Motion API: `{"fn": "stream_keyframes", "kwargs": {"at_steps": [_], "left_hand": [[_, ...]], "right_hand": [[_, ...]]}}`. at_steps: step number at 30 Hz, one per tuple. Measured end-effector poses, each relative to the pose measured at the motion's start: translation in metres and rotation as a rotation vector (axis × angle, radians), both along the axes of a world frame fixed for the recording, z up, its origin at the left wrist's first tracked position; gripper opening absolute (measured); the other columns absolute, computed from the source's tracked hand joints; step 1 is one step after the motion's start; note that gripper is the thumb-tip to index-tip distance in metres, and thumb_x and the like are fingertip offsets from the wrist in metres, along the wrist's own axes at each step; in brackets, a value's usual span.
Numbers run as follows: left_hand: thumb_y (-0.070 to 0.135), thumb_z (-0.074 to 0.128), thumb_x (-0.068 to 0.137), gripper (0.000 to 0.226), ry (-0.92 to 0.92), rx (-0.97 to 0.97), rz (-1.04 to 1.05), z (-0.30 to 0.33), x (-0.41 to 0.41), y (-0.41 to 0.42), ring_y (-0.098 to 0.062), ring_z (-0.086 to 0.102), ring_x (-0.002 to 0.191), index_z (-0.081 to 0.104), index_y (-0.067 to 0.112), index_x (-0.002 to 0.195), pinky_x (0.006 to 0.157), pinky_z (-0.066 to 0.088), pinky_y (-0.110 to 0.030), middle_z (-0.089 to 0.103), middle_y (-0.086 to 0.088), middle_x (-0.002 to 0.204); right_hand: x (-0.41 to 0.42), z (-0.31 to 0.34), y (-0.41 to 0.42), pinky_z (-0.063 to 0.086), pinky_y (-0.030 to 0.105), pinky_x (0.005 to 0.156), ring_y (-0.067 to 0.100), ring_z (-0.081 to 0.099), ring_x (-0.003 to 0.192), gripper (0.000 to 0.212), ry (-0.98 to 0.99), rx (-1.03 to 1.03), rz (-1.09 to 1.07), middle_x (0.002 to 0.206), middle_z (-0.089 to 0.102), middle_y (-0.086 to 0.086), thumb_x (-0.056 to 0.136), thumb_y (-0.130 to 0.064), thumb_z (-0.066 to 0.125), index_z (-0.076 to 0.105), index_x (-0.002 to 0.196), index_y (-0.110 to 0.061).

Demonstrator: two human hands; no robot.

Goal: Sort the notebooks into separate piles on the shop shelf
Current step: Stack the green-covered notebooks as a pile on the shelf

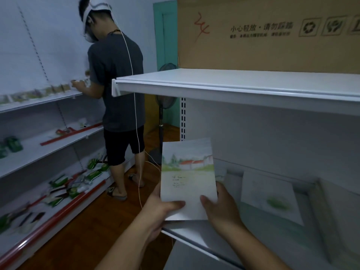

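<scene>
Both hands, left [162, 209] and right [220, 207], grip our watercolour-cover paper notebook [188, 176]; we'd lay it squarely on its matching pile

Print on the held notebook [188, 178] is too small to read.

I count one notebook [188, 178] held up, one more lying on the shelf [269, 199], and two white shelves [233, 80].

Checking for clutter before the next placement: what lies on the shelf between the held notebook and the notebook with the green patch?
In the head view, only bare white shelf separates the held notebook from the green-patch notebook.
</scene>
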State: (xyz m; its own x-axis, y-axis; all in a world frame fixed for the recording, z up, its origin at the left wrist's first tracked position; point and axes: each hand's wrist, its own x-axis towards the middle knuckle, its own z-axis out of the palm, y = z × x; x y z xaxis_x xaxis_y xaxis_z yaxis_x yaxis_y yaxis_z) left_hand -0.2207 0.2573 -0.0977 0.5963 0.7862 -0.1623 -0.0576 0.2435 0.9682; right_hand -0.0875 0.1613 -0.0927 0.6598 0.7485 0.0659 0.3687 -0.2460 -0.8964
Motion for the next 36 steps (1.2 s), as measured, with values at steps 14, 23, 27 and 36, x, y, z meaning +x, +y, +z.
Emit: {"fn": "stream_keyframes", "kwargs": {"at_steps": [14, 23, 27, 36], "left_hand": [[-0.020, 0.067, 0.070, 0.066, -0.043, 0.082, 0.134, -0.009, -0.032, 0.021, -0.024, 0.065, 0.100, 0.054, 0.024, 0.118, 0.080, 0.054, -0.038, 0.070, -0.005, 0.107], [-0.010, 0.075, 0.067, 0.065, -0.044, 0.052, 0.170, -0.019, -0.040, 0.031, -0.028, 0.064, 0.104, 0.056, 0.026, 0.117, 0.083, 0.054, -0.045, 0.070, -0.005, 0.110], [-0.011, 0.069, 0.076, 0.058, -0.024, 0.062, 0.184, -0.021, -0.038, 0.030, -0.028, 0.062, 0.107, 0.054, 0.029, 0.116, 0.093, 0.050, -0.050, 0.067, -0.005, 0.113], [0.014, 0.077, 0.064, 0.051, -0.078, -0.031, 0.109, -0.012, -0.005, -0.002, -0.025, 0.065, 0.102, 0.058, 0.028, 0.109, 0.091, 0.052, -0.044, 0.070, -0.003, 0.107]], "right_hand": [[0.048, -0.001, 0.024, 0.047, 0.027, 0.084, 0.021, 0.056, 0.113, 0.082, -0.477, -0.641, 0.004, 0.128, 0.055, 0.005, 0.077, -0.060, 0.061, 0.030, 0.140, -0.017], [0.061, 0.000, -0.002, 0.042, 0.025, 0.063, 0.019, 0.057, 0.078, 0.037, 0.047, -0.034, -0.142, 0.102, 0.067, 0.011, 0.076, 0.005, 0.063, 0.065, 0.111, -0.006], [0.078, 0.010, -0.024, 0.049, 0.033, 0.070, 0.029, 0.063, 0.077, 0.035, 0.443, 0.255, -0.179, 0.090, 0.070, 0.013, 0.077, 0.012, 0.059, 0.068, 0.106, -0.004], [0.025, -0.001, -0.003, 0.048, 0.018, 0.061, 0.009, 0.066, 0.077, 0.029, 0.227, 0.202, -0.005, 0.089, 0.070, -0.005, 0.074, -0.001, 0.072, 0.065, 0.089, -0.025]]}}
